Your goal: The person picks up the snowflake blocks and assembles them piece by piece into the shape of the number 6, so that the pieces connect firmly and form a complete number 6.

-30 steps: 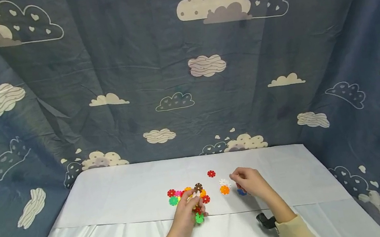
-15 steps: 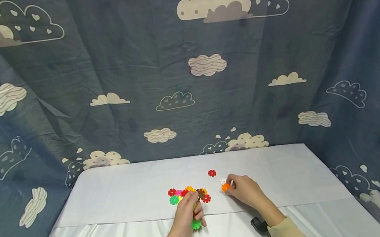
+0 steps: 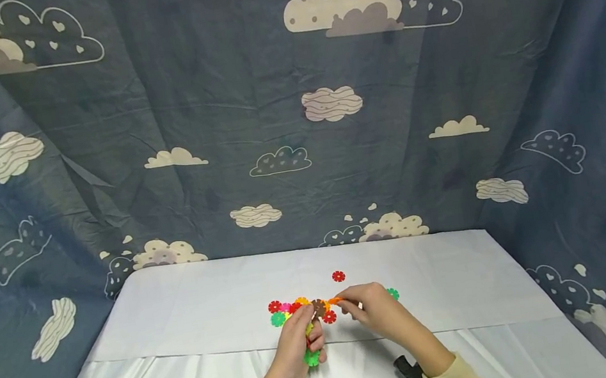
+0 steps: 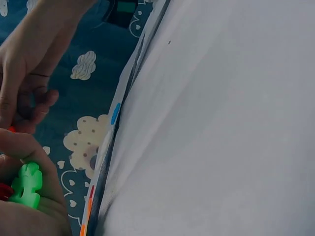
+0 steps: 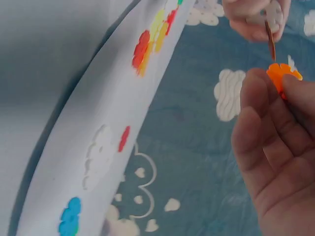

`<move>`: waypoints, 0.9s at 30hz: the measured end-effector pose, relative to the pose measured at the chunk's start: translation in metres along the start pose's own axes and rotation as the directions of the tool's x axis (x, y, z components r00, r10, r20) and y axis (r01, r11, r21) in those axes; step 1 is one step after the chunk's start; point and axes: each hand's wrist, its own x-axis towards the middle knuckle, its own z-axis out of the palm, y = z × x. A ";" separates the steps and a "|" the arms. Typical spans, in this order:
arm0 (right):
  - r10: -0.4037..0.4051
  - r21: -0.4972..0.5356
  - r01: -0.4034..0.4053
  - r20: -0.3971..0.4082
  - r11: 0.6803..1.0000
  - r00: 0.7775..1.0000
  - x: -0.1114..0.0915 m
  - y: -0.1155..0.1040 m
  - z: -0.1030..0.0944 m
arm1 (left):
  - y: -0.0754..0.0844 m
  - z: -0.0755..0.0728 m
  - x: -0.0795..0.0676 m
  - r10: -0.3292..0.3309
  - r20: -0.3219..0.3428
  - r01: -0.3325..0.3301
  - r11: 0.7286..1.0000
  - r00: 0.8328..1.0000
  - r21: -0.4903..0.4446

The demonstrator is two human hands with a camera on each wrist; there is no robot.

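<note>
In the head view my left hand (image 3: pixel 293 348) grips a chain of joined flower-shaped plastic discs. A brown disc (image 3: pixel 319 307) stands at its top by the thumb, and a green disc (image 3: pixel 312 358) sticks out below the fingers. My right hand (image 3: pixel 381 310) pinches an orange disc (image 3: pixel 335 301) by its edge, close beside the brown one. In the right wrist view the orange disc (image 5: pixel 281 73) sits between thumb and forefinger, just below the edge-on brown disc (image 5: pixel 271 42). Whether the two touch, I cannot tell. The left palm curls round the green disc (image 4: pixel 28 186) in the left wrist view.
Several coloured discs, among them a teal-green one (image 3: pixel 277 319), lie on the white table (image 3: pixel 182 322) behind my left hand. A single red disc (image 3: pixel 338 276) lies farther back. White (image 5: pixel 96 157) and blue (image 5: pixel 70 216) discs show in the right wrist view.
My right hand came left from over the blue disc, picked up the orange disc and brought it beside the brown disc. My left hand lowered and tilted its chain slightly, then stayed put.
</note>
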 end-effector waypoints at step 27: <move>-0.230 -0.167 0.215 -0.078 0.962 0.970 -0.002 -0.006 0.018 | 0.000 -0.001 0.002 -0.042 0.084 0.033 0.994 0.996 0.104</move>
